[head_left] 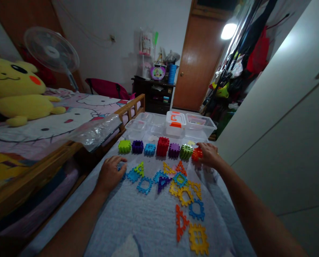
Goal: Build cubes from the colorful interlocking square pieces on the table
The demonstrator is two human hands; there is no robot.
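Note:
My right hand (209,154) is at the right end of a row of stacked interlocking toy tiles, its fingers closed against the orange stack (196,154). My left hand (111,174) rests on the cloth with thumb and fingers apart, beside a blue tile (123,175) that it partly hides. The row also has a lime stack (124,146), a dark purple one (137,146), a blue one (149,149), a taller red one (163,146), a purple one (174,150) and a green one (186,152). Loose tiles lie nearer me, among them a purple triangle (163,183) and a yellow window tile (199,239).
Behind the row stand clear plastic boxes (202,123) and a lidded box with orange clips (175,125). A wooden bed rail (68,160) runs along the left, with plastic wrapping (95,132) over it. A white cabinet (282,142) borders the right side.

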